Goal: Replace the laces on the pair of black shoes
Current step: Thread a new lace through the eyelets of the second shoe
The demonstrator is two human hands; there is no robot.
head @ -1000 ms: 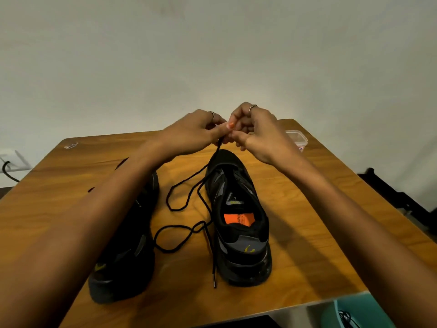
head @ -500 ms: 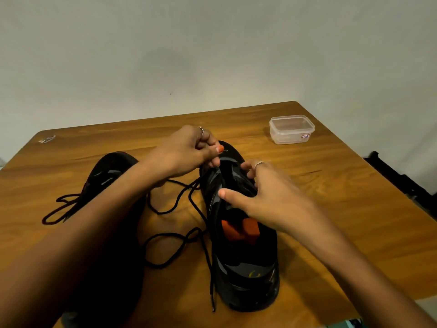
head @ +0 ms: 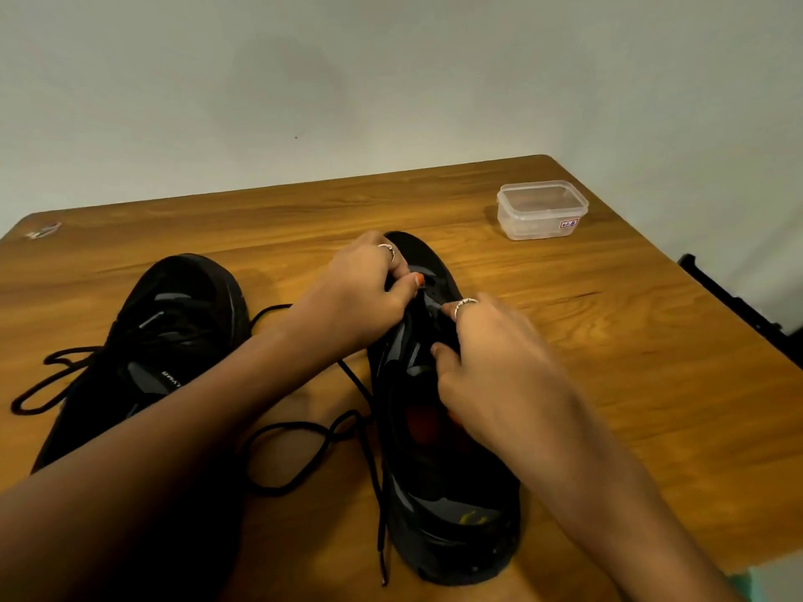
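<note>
Black lace (head: 300, 454) trails loose on the wooden table (head: 608, 341) nearer than the fingers, the right hand (head: 491, 362) curls onto the right shoe (head: 439, 471) tongue, and the left hand (head: 360, 293) pinches lace near the toe eyelets, beyond which stands a clear plastic tub (head: 541, 209).

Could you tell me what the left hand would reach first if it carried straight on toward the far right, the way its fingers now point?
Probably nothing soon: the left hand already grips at the toe of the right shoe. Beyond it lies bare table; the plastic box sits roughly in that line, though depth is unclear.
</note>
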